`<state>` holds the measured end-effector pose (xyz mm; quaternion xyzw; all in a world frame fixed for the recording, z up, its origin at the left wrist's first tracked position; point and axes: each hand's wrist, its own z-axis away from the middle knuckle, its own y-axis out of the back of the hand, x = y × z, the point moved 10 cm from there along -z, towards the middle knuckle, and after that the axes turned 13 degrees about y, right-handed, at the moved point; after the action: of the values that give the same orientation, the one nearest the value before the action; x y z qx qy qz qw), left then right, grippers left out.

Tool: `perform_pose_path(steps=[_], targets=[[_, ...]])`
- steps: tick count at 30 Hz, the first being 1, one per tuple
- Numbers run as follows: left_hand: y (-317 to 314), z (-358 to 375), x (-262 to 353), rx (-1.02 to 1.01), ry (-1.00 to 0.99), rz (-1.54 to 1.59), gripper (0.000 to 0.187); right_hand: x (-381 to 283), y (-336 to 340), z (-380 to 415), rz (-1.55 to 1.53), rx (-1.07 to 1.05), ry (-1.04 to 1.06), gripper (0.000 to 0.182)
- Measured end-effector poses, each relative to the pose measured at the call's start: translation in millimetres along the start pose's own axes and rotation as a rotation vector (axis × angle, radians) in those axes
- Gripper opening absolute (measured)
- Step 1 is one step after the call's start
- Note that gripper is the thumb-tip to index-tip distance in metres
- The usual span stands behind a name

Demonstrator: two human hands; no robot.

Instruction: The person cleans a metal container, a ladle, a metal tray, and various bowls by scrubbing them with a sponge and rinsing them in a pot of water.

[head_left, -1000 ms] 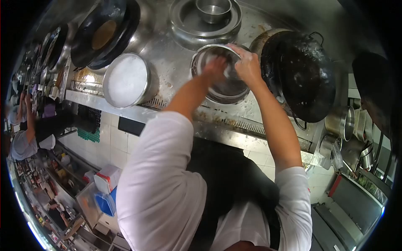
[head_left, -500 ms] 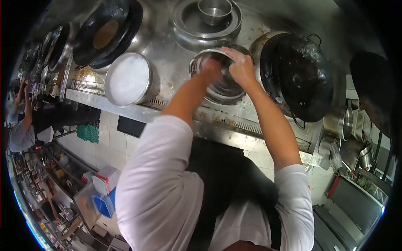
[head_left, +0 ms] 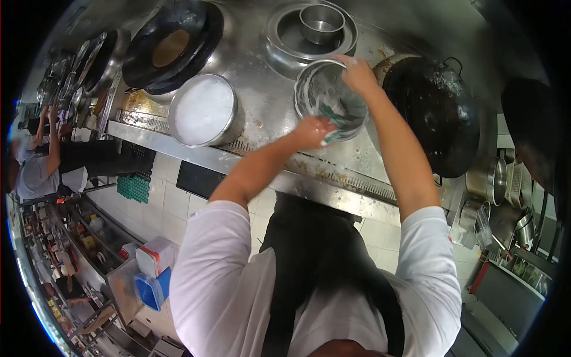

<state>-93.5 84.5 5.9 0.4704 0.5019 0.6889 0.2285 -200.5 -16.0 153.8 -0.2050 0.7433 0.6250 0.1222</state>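
A steel pot (head_left: 301,101) with soapy suds inside is tilted on the steel counter, its mouth facing me. My right hand (head_left: 359,75) is closed on the pot's upper rim. At the lower side of the mouth, my left hand (head_left: 314,132) is closed on a green scouring pad (head_left: 334,115), which reaches into the pot; the hand is slightly blurred. Left of it stands a round steel basin (head_left: 204,112) full of white foam. Behind the pot, a small steel bowl (head_left: 322,27) sits in a larger steel vessel (head_left: 279,37).
A big black wok (head_left: 431,113) leans at the right, and stacked woks (head_left: 169,47) with brown liquid stand at the upper left. The counter's front edge (head_left: 196,156) runs below my arms. Another person (head_left: 44,166) works at the far left.
My left hand has moved from inside the pot down to its near rim, bringing the green pad into sight. The pot's mouth now faces me more; my right hand keeps hold of the rim.
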Motion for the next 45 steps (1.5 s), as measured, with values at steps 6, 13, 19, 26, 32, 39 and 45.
perform_pose_path(steps=[6,13,19,26,32,39,45], targets=[[15.6,-13.1,38.7,0.395,0.371,1.023,0.059,-39.5,3.8,94.4,0.031,0.459,0.116,0.063],[30.0,-25.3,-33.9,0.045,-0.157,-0.948,0.054,-11.0,-1.2,45.1,-0.177,0.073,0.069,0.064],[-51.2,-56.2,-6.8,-0.177,0.372,0.104,0.062,-8.9,6.5,51.5,-0.244,0.201,0.024,0.057],[-61.3,-74.6,3.4,-0.076,0.222,0.326,0.049,-10.6,18.0,55.7,-0.213,0.33,0.034,0.054],[-87.4,-148.5,-127.7,-0.042,0.242,-0.545,0.055,-19.7,-2.6,40.3,-0.235,0.18,0.074,0.053],[-86.0,-133.6,19.0,-0.066,0.509,1.436,0.058,3.6,10.7,38.3,-0.165,0.266,0.033,0.057],[40.2,1.5,29.6,0.064,-0.129,0.069,0.057,33.4,4.8,-4.0,-0.137,-0.044,-0.113,0.052]])
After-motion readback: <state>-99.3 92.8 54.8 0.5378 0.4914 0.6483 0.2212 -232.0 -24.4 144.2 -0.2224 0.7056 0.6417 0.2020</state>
